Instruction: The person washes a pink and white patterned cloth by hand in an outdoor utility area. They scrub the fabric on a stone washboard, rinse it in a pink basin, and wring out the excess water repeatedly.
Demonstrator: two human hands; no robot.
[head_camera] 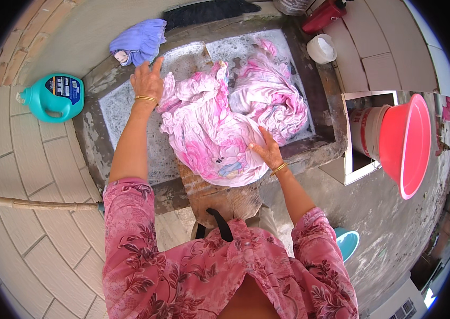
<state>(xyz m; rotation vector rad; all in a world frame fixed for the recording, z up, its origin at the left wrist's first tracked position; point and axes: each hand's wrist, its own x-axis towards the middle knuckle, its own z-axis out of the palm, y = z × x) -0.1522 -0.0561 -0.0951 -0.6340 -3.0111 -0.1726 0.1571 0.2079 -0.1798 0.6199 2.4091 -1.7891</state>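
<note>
Wet pink and white patterned cloth (213,131) lies bunched over a wooden washboard (225,201) that slants into a stone basin of sudsy water (125,107). A second heap of it, or another such cloth (273,95), sits in the suds on the right. My left hand (148,79), fingers spread, is at the upper left edge of the cloth, close to a folded lilac cloth (141,40) on the rim; it grips nothing that I can see. My right hand (268,149) rests on the lower right edge of the cloth, thumb and fingers apart.
A teal detergent jug (55,97) stands left of the basin. Behind lies a black-bristled brush or broom (209,14). On the right are a white tub (321,48), a red bottle (324,16) and a pink basin (410,145) against a bucket (368,129). A bamboo pole (37,202) juts in from the left.
</note>
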